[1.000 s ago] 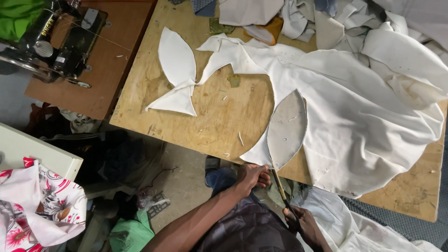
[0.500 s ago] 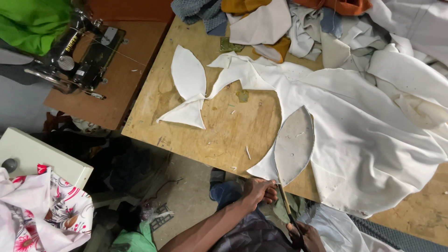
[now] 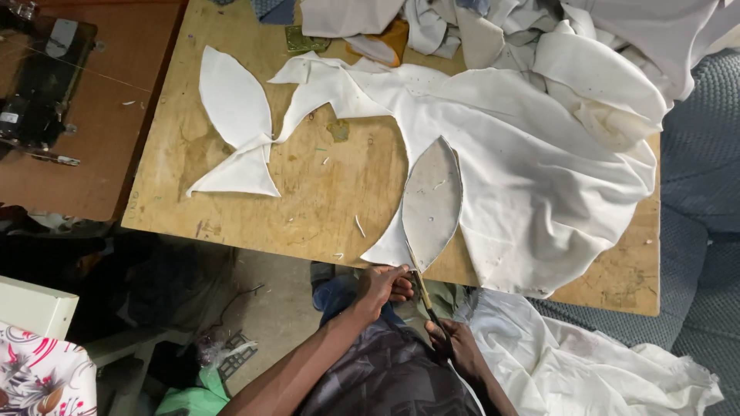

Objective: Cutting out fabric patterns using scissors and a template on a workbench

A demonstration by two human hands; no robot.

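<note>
Holding the near edge of the big white cloth (image 3: pixel 539 185) at the table (image 3: pixel 308 208) edge, the left hand (image 3: pixel 383 283) pinches it with bent fingers. The right hand (image 3: pixel 462 347) is closed around one pair of scissors (image 3: pixel 422 289), blades at the tip of one gray leaf-shaped pattern (image 3: pixel 432 202) lying on the cloth. Two cut white pieces (image 3: pixel 235 127) lie apart to the left. One sewing machine (image 3: pixel 38 92) sits on a second table.

place: tailoring workshop, looking small and informal
machine: black sewing machine (image 3: pixel 35 100) sitting on a brown side table (image 3: pixel 85 166)
bench: worn plywood cutting table (image 3: pixel 308 208) showing thread scraps
fabric: white cloth (image 3: pixel 539 169) spreading across it, cut leaf-shaped pieces (image 3: pixel 235 104) lying flat, a grey pattern (image 3: pixel 432 200) resting on top
clutter: garments piling at the far edge (image 3: pixel 462 31)
</note>
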